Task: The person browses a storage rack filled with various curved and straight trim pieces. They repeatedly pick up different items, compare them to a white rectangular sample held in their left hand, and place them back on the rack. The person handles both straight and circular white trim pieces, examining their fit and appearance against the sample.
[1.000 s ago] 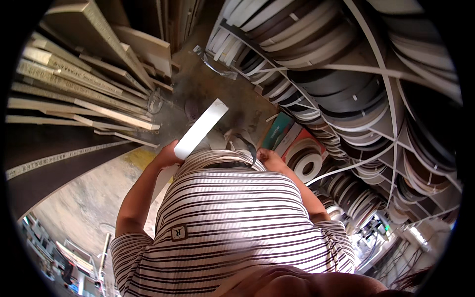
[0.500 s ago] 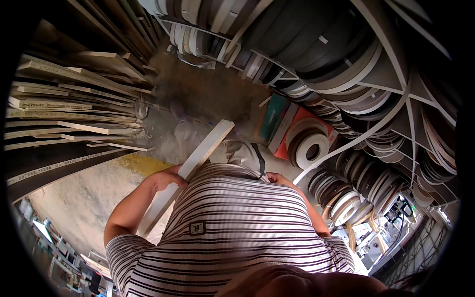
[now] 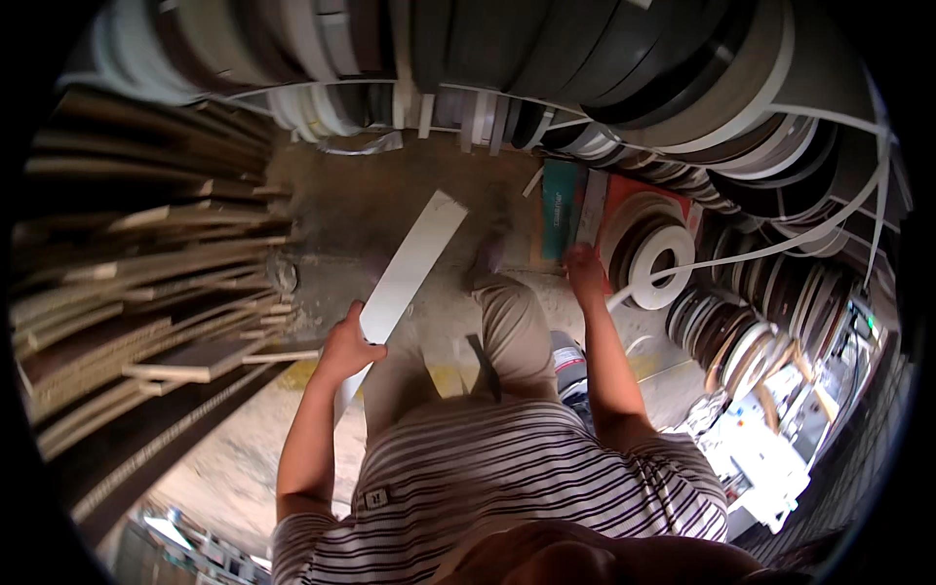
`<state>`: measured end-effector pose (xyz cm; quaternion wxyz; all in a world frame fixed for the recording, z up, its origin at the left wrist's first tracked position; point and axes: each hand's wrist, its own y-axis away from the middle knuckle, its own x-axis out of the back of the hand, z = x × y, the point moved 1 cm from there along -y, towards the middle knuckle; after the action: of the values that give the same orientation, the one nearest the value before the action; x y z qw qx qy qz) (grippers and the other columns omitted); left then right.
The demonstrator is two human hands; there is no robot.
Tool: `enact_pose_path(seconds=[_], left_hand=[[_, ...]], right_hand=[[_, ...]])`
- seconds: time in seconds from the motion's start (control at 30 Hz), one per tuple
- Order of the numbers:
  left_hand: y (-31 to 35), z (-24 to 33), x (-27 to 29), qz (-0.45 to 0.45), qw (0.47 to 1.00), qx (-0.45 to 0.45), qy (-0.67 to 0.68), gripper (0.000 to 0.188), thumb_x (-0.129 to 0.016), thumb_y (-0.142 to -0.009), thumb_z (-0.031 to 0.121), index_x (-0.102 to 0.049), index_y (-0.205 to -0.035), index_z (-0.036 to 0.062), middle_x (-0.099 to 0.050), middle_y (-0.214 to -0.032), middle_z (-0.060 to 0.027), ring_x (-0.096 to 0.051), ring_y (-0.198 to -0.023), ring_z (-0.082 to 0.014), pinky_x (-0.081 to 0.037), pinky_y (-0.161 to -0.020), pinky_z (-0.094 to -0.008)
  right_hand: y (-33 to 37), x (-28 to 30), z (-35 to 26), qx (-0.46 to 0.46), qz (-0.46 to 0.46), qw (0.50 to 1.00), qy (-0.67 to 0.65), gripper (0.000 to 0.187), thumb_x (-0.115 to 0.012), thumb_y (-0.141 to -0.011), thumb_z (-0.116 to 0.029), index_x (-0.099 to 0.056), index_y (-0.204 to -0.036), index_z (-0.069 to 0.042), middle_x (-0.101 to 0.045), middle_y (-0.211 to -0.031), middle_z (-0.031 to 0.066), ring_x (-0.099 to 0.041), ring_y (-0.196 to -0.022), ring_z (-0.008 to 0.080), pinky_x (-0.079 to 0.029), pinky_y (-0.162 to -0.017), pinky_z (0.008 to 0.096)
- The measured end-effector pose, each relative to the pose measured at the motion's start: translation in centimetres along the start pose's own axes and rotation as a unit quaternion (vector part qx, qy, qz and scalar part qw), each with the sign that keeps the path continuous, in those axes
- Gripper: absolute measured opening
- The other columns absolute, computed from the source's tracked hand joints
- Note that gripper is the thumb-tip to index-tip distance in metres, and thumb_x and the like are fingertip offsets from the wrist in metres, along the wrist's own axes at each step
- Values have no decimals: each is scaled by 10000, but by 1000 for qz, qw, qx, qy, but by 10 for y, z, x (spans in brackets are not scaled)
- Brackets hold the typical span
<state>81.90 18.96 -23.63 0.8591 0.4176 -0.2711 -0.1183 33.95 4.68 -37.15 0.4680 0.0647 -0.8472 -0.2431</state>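
In my left hand [image 3: 351, 346] is a long, narrow white board [image 3: 414, 255], its thumb and fingers closed around the board's lower part. The board tilts, with its far end up and to the right. My right arm stretches forward, and my right hand [image 3: 583, 273] is in front of a red panel and beside a stack of edge-banding rolls [image 3: 668, 244]. Its fingers look curled but blurred, and I cannot tell whether they hold anything. A loose white strip [image 3: 770, 255] runs from beside my right forearm across the rolls toward the upper right.
Stacked board offcuts [image 3: 195, 283] jut out on the left. Shelves of large banding rolls [image 3: 507, 58] line the far side. A green box [image 3: 558, 210] leans there, with more rolls [image 3: 731, 341] and a white machine [image 3: 760, 458] at right. A round container [image 3: 568, 363] stands by my right leg.
My view has turned. My right hand has gone from my waist out forward toward the rolls. The left hand still holds the board, now farther from my body.
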Motion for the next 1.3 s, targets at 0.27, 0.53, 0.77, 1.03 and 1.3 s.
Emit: enact_pose_path(seconds=[0.27, 0.53, 0.77, 1.03, 1.3], left_hand=[[-205, 30, -42, 81, 965, -230, -99, 576, -766, -675, 218, -538, -1183, 70, -696, -980, -213, -677, -931, -424, -546, -786, -492], [-316, -44, -78, 65, 960, -259, -90, 595, -789, -679, 213, -534, -1194, 60, -697, -1027, -214, -673, -949, -434, -548, -780, -495], [-356, -61, -94, 56, 969, -231, -67, 620, -795, -682, 184, -505, -1209, 33, -692, -1058, -233, -681, -979, -434, -553, -808, -471], [-376, -31, -97, 76, 950, -275, -127, 585, -823, -686, 153, -494, -1155, 32, -705, -1006, -225, -724, -922, -377, -571, -765, -422], [-397, 37, -138, 74, 931, -302, -189, 598, -822, -670, 155, -473, -1143, 43, -692, -956, -193, -718, -899, -337, -561, -784, -415]], right_hand=[[-201, -124, -85, 317, 184, 924, -109, 224, -659, -896, -153, -649, -1107, -78, -647, -1116, 142, -639, -1004, 326, -526, -875, 407], [-249, -166, -148, 425, 348, 836, -2, 750, -795, -795, -135, -397, -1411, 25, -448, -1405, 277, -469, -1239, 483, -406, -1038, 552], [-262, -163, -122, 517, 337, 785, 55, 872, -821, -750, -193, -368, -1445, 78, -417, -1434, 288, -398, -1365, 467, -346, -1135, 528], [-241, -146, -39, 570, 270, 776, -36, 545, -752, -846, -103, -523, -1324, 25, -514, -1356, 206, -500, -1238, 412, -417, -1039, 474], [-277, -147, 66, 269, 492, 806, -191, 550, -687, -856, 4, -504, -1375, -17, -530, -1289, 203, -557, -1145, 367, -486, -934, 402]])
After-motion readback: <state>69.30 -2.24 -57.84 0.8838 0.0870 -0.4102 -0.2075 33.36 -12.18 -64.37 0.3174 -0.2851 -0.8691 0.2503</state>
